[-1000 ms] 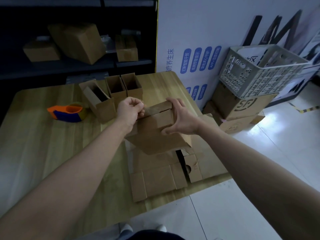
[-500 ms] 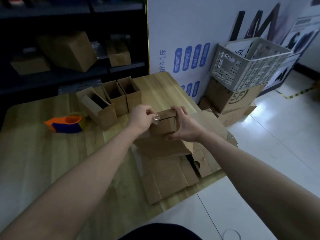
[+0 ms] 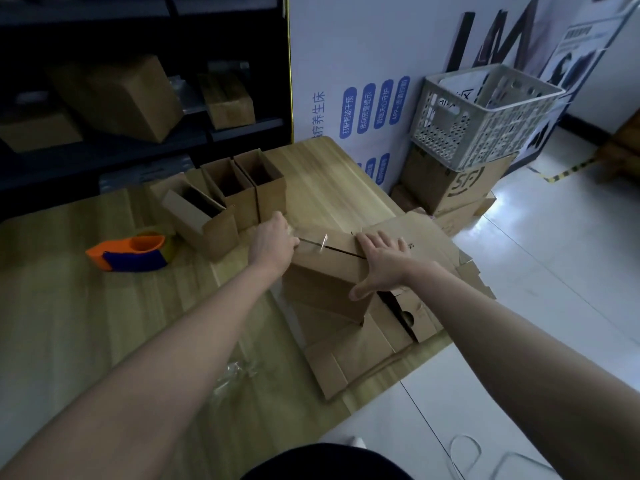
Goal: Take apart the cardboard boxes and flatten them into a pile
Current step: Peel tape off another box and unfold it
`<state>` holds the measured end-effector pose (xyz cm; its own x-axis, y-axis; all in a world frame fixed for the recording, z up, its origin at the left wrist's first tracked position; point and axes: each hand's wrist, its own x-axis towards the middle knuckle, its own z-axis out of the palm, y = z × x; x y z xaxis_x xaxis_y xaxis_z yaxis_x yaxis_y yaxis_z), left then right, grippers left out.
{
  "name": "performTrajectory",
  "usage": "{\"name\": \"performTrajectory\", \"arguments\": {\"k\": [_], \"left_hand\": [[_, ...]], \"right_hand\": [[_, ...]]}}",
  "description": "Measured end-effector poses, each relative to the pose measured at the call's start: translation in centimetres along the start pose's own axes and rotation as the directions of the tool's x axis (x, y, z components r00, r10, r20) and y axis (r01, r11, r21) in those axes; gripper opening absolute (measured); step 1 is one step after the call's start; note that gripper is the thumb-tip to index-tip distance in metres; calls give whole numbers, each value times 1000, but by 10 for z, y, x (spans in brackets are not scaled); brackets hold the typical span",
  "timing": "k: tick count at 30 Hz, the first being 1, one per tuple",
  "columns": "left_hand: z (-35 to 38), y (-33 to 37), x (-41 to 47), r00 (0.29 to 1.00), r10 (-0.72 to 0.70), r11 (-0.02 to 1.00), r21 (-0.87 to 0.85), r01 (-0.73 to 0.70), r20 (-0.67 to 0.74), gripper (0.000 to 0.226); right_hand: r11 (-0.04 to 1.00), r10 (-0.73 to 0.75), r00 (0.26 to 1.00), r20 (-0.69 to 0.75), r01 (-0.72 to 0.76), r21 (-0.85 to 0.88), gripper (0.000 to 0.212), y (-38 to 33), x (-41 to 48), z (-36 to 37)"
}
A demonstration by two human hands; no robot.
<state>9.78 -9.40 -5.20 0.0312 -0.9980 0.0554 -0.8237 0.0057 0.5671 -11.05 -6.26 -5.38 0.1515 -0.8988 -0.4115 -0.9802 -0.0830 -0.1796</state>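
A small closed cardboard box (image 3: 325,282) stands on the pile of flattened boxes (image 3: 360,348) at the table's right side. My left hand (image 3: 273,242) pinches a strip of clear tape (image 3: 311,242) partly peeled from the box's top seam. My right hand (image 3: 379,259) rests on the box's right end, fingers spread over the top and thumb down the near side. Three open upright boxes (image 3: 228,199) stand in a row behind my left hand.
An orange and blue tape dispenser (image 3: 130,254) lies on the wooden table (image 3: 104,323) to the left. Crumpled clear tape (image 3: 235,374) lies near the front. On the floor to the right, a white plastic crate (image 3: 481,116) sits on larger cardboard boxes (image 3: 453,185). Dark shelves behind hold more boxes.
The box has come down from a tilted, lifted hold to rest on the pile. My left hand has pulled the tape strip leftward off the seam.
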Motion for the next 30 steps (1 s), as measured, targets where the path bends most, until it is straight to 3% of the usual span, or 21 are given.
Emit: {"name": "performTrajectory", "arguments": {"k": [5,8,10,12,14,15,19,22,26,28,30], "left_hand": [[3,5,-3,988,151,980,124,-155,38,23],[9,9,-5,982,151,974,152,-168,118,67],[13,15,-7,982,117,947,282,-154,145,78],[18,15,-8,982,134,937,306,-170,135,55],[17,13,-6,986,146,979,128,-156,82,23],[15,12,-4,994,100,995,9,-100,54,17],[-12,-18,11,956,-283,928,-271,255,-72,12],[-28,-36,9,965,-261,893,-389,225,-40,16],[-7,-3,-12,997,-8,992,-126,18,82,48],[9,7,-15,993,72,997,1,-72,91,36],[12,8,-14,996,76,997,17,-77,50,14]], "right_hand": [[999,42,998,-43,-42,-7,126,-20,4,3],[998,55,997,-51,-56,-15,126,-21,7,6],[997,62,996,-60,-64,-32,127,-21,8,7],[998,55,996,-72,-57,-31,126,-21,8,9],[999,37,996,-82,-39,-19,125,-19,6,9],[999,28,996,-85,-29,-12,124,-17,5,10],[1000,19,997,-78,-18,10,121,-12,4,8],[1000,18,998,-59,-17,16,121,-12,6,7],[1000,10,996,-83,-12,-19,120,-17,6,8],[999,12,996,-90,-15,-33,120,-17,5,10],[999,10,996,-91,-14,-44,121,-16,2,11]]}}
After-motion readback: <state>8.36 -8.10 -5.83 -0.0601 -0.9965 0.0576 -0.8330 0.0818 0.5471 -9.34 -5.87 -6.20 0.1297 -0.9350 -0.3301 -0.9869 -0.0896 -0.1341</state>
